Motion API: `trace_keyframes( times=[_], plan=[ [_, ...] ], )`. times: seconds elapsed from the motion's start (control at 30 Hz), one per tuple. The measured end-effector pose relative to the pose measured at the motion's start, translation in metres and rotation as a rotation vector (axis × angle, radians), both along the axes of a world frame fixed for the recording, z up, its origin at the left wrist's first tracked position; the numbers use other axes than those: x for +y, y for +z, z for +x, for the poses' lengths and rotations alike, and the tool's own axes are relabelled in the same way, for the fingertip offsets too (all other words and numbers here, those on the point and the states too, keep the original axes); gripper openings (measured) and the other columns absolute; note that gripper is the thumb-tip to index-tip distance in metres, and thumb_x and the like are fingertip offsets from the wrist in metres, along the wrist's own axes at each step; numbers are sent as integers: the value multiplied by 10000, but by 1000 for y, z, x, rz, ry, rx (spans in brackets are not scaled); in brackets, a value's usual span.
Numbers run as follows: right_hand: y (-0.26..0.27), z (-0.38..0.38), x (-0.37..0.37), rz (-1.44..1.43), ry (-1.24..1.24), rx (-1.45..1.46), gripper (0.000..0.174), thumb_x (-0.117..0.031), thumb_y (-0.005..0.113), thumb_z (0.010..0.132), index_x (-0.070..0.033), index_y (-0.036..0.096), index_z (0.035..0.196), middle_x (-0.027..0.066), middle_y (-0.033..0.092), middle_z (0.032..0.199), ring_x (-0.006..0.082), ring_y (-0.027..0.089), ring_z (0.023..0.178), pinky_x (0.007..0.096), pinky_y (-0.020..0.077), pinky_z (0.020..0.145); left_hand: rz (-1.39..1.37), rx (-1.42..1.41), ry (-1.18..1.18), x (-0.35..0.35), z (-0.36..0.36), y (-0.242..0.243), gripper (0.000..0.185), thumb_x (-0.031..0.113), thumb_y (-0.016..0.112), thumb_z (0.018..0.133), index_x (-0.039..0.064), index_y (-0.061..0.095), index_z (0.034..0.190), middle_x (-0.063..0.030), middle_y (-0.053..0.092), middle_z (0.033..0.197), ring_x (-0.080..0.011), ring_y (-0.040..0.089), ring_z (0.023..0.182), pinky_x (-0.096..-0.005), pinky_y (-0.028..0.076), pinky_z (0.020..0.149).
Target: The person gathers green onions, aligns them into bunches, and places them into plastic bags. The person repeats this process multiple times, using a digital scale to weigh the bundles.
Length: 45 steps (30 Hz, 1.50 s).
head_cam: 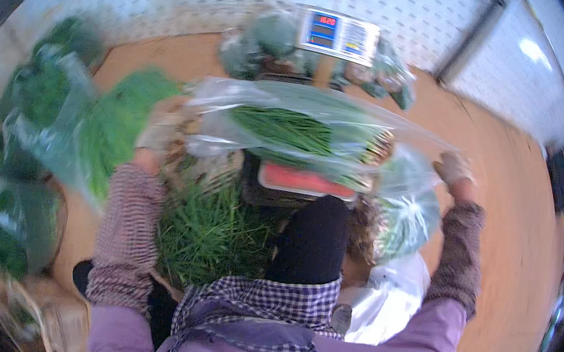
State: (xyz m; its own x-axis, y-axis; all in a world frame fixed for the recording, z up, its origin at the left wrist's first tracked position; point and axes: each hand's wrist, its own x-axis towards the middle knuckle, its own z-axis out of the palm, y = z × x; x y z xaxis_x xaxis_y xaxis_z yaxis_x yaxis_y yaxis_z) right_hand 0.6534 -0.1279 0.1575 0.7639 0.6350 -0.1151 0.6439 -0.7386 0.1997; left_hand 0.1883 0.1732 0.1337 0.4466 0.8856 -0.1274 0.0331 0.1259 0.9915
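Observation:
A long clear plastic bag (pixel 354 113) is stretched between my two gloved hands, with a bunch of long thin green vegetables (pixel 288 130) lying in it, pale root ends to the right. My left hand (pixel 161 122) is shut on the bag's left end, though motion blur softens its fingers. At the bag's right end, my right hand (pixel 455 168) grips the plastic. Below the bag shows a red tray (pixel 308 180) on a dark base. A digital scale display (pixel 339 36) with lit red digits stands behind it on a post.
Bagged greens (pixel 38 96) are piled at the left, beside loose feathery greens (pixel 119 117). More bags (pixel 273 36) stand behind the scale. A grassy green heap (pixel 210 236) lies nearer me. At right are a bagged bundle (pixel 407 219) and white plastic (pixel 389 297).

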Motion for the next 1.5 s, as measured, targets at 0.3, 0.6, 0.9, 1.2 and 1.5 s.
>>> trace_keyframes(
  times=[0.3, 0.6, 0.9, 1.2, 1.5],
  plan=[
    [40, -276, 130, 429, 925, 1222, 277, -198, 542, 852, -27, 602, 1062, 104, 619, 1002, 182, 582, 898, 295, 448, 806, 143, -91, 21, -105, -49, -67, 614, 114, 648, 745, 48, 369, 1288, -56, 535, 973, -146, 500, 903, -279, 420, 822],
    [-141, -538, 300, 63, 1035, 460, 376, -343, 547, 774, 15, 609, 873, 196, 619, 870, 326, 593, 854, 379, 473, 763, -244, -274, 715, -153, -178, -131, 305, 47, 603, 772, 1, 557, 1070, -101, 608, 954, -167, 587, 846, -273, 482, 765],
    [-140, -535, 336, 113, 660, 627, 391, -232, 690, 627, 80, 611, 847, 235, 614, 887, 306, 624, 857, 369, 498, 743, -264, -328, 734, -150, -184, -113, 258, 78, 600, 785, 3, 576, 1031, -97, 602, 973, -180, 585, 888, -269, 488, 780],
    [-183, -466, 242, 485, -275, 2472, 256, -220, 469, 905, -34, 543, 1065, 50, 569, 909, 169, 555, 773, 275, 456, 665, -610, -585, 610, -142, -162, -141, 355, 202, 644, 781, 64, 570, 1099, -99, 540, 1131, -213, 549, 970, -346, 446, 813],
    [-158, -519, 159, 1028, 320, 1984, 244, -205, 502, 895, -24, 478, 1057, 2, 516, 912, 61, 459, 779, 221, 401, 704, -256, -817, 429, -141, -154, -141, 484, 81, 580, 810, 56, 416, 1265, -53, 490, 1209, -178, 490, 1078, -290, 368, 940]
  ],
)
